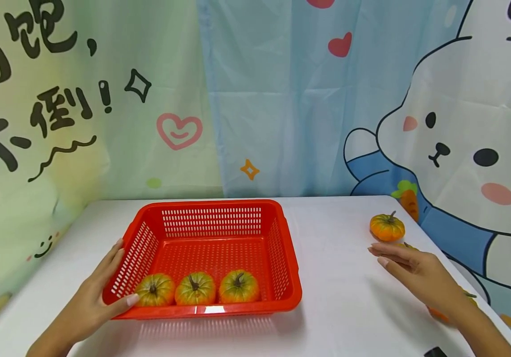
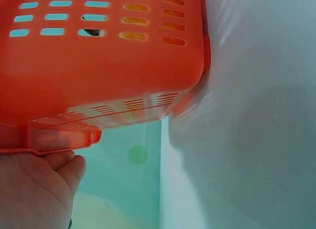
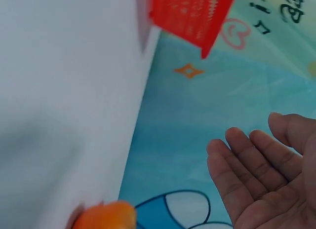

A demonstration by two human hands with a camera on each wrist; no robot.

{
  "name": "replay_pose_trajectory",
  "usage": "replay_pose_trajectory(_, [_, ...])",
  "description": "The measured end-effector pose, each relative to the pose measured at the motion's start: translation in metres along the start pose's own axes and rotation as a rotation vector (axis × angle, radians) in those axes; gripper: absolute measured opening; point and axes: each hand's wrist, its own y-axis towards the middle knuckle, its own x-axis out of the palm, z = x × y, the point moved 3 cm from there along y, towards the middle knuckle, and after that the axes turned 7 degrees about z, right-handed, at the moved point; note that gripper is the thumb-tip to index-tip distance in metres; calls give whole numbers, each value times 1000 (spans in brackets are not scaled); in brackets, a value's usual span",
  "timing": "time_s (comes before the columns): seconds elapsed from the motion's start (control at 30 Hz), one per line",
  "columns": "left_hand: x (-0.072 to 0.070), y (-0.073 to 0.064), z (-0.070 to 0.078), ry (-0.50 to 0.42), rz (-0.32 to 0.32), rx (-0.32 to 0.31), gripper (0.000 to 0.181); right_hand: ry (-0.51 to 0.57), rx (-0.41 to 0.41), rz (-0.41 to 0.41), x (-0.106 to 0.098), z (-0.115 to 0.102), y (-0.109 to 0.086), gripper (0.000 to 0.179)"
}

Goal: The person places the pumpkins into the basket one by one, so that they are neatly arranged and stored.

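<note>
My left hand [image 1: 87,292] holds the near left corner of a red plastic basket [image 1: 220,310]. Its thumb lies over the front rim while the fingers stretch along the left side; the left wrist view shows the hand [image 2: 39,184] against the rim [image 2: 59,142]. Three small green-orange pumpkins [image 1: 155,290] sit in a row along the basket's front wall. On the right, my right hand [image 1: 420,272] hovers over the table, fingers extended and palm empty [image 3: 271,189]. Just beyond its fingers stands an orange pumpkin [image 1: 387,228]. More pumpkins are partly hidden behind that hand and wrist [image 1: 440,315].
The basket stands on a white-covered table [image 1: 336,297]. A printed curtain [image 1: 273,124] with a cartoon rabbit hangs behind the far edge. At the front right lies a small black object [image 1: 435,352], cut off by the frame.
</note>
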Motion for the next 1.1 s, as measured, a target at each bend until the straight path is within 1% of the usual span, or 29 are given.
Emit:
replay_pose_trajectory(0.1, [0,-1,-1,3,-6,-9,94,-54,7,13,-7,9,-6,35])
replay_pose_trajectory(0.3, [0,-2,-1,16,-7,-18,95,-154,84,79,-25,28,-18,32])
replay_pose_trajectory(0.47, [0,-2,-2,13,-18,-39,94,-226,118,116,-36,40,-28,35])
replay_pose_trajectory(0.6, [1,-2,-2,32,-14,-41,94,-238,184,119,-44,49,-34,39])
replay_pose_trajectory(0.67, [1,-1,-2,41,-10,-38,94,-241,202,129,-48,54,-38,40])
replay_pose_trajectory(0.83, [2,0,-2,43,-6,-33,94,-228,184,163,-55,60,-46,41])
replay_pose_trajectory(1.1, [1,1,-2,44,-3,-24,94,-216,203,181,-63,74,-54,43])
